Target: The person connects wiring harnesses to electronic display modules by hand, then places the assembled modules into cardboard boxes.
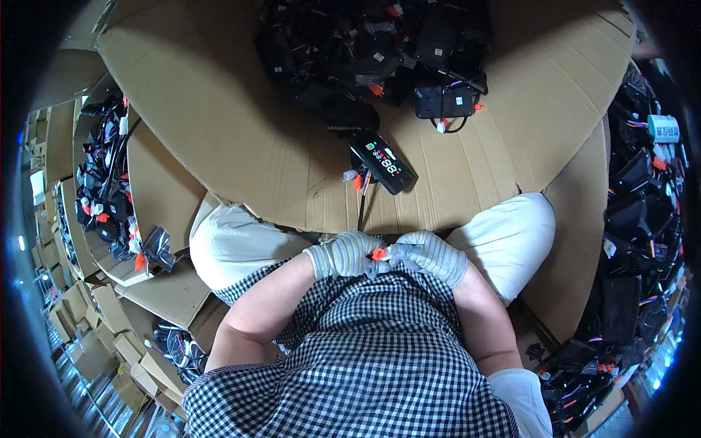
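Note:
In front of my lap, both hands meet in striped knit gloves. My left hand (346,254) is closed, its fingertips pinching a small red connector (378,254). Touching it from the other side, my right hand (432,255) is closed on a small whitish connector (389,252), mostly hidden by the fingers. Whether the two connectors are joined I cannot tell. Just beyond, a black display unit (384,162) with lit digits lies tilted on the cardboard sheet (292,186). Its black cable (362,208) runs down toward my hands. Loose white and red plugs (357,182) lie by the display.
A heap of black units (372,51) with wires covers the far cardboard, one single unit (444,102) at its near edge. Boxes of black units stand at left (109,182) and right (631,212). My bent knees (507,233) flank the sheet. Stacked cartons (80,314) fill the far left.

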### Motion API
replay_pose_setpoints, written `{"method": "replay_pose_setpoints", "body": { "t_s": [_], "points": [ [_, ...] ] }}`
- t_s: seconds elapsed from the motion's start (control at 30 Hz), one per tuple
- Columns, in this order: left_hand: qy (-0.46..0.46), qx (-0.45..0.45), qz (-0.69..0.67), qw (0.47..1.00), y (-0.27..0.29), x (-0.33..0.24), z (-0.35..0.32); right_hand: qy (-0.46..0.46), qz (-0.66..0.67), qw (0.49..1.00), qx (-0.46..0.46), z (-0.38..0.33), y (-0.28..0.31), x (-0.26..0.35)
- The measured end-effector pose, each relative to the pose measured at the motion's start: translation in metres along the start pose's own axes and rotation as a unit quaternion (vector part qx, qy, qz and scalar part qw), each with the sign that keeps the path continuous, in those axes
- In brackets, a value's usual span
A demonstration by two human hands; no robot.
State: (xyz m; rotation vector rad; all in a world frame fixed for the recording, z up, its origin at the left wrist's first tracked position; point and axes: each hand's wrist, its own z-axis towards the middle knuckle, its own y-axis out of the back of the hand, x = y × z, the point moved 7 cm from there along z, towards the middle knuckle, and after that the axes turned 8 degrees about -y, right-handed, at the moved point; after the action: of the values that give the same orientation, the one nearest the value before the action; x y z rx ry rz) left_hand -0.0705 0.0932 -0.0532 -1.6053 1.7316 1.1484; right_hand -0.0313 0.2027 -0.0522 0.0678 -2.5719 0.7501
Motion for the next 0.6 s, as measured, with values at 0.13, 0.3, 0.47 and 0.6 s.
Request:
{"method": "replay_pose_setpoints", "body": {
  "t_s": [0.13,0.3,0.47,0.6],
  "points": [
    [-0.006,-0.001,-0.027,1.000,0.004,-0.003,0.002,-0.014,0.021,1.000,-0.003,-0.001,0.001,0.010],
    [-0.011,-0.004,-0.032,0.999,0.010,-0.005,0.005,-0.059,-0.095,0.994,-0.011,0.003,0.015,0.009],
    [0.022,-0.064,-0.225,0.972,0.022,0.002,0.002,0.094,-0.076,0.968,-0.218,0.006,0.070,0.096],
    [-0.024,-0.075,-0.180,0.981,0.038,-0.019,0.000,0.157,-0.053,0.876,-0.454,0.077,0.200,0.127]
  ]
}}
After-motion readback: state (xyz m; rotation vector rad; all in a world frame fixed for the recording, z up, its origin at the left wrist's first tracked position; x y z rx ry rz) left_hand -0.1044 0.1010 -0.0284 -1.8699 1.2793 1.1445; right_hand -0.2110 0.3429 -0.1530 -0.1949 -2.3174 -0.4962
